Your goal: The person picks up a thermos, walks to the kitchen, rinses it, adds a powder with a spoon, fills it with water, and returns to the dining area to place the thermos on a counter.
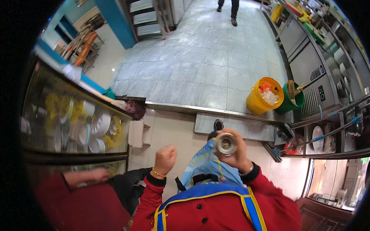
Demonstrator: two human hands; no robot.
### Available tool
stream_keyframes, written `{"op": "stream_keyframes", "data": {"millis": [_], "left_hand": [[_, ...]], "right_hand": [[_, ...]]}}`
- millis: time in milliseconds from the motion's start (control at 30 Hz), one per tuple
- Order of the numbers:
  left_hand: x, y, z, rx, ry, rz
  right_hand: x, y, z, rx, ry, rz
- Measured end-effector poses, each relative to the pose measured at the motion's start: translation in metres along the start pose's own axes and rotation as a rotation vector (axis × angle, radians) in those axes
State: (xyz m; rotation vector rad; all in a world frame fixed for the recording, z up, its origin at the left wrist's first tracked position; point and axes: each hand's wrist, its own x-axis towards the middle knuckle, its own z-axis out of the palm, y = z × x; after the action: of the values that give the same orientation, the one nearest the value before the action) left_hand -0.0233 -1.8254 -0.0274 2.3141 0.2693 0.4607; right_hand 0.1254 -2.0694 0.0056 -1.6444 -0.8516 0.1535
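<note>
My right hand holds a round metal container, seen from above, over the front of my light blue apron. Its opening faces up; what lies inside is too small to tell. My left hand, with a gold bracelet at the wrist, is raised on the other side of the apron. Its fingers are curled in and no object shows in it. The two hands are apart.
Another person in a red sleeve is close at left, beside a glass-fronted cabinet of dishes. A metal-edged floor step runs across ahead. Yellow bucket and green bucket stand upon it. Someone's legs show farther off.
</note>
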Motion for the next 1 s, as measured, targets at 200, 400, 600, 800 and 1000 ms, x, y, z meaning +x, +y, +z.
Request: {"op": "stream_keyframes", "data": {"millis": [200,400,600,800,1000], "left_hand": [[0.124,0.004,-0.028,0.193,0.137,-0.393],[0.175,0.020,-0.052,0.056,0.303,-0.763],[0.247,-0.051,-0.074,0.049,0.436,-0.827],[0.406,-0.164,-0.155,-0.022,0.535,-0.695],[0.517,-0.236,-0.288,0.062,0.609,-0.637]], "right_hand": [[0.214,0.038,-0.023,0.222,-0.401,-0.125],[0.398,0.039,0.011,0.268,-0.526,-0.225],[0.550,0.039,0.088,0.234,-0.589,-0.215],[0.707,0.035,0.164,0.147,-0.608,-0.192],[0.846,0.014,0.240,0.237,-0.546,-0.224]]}}
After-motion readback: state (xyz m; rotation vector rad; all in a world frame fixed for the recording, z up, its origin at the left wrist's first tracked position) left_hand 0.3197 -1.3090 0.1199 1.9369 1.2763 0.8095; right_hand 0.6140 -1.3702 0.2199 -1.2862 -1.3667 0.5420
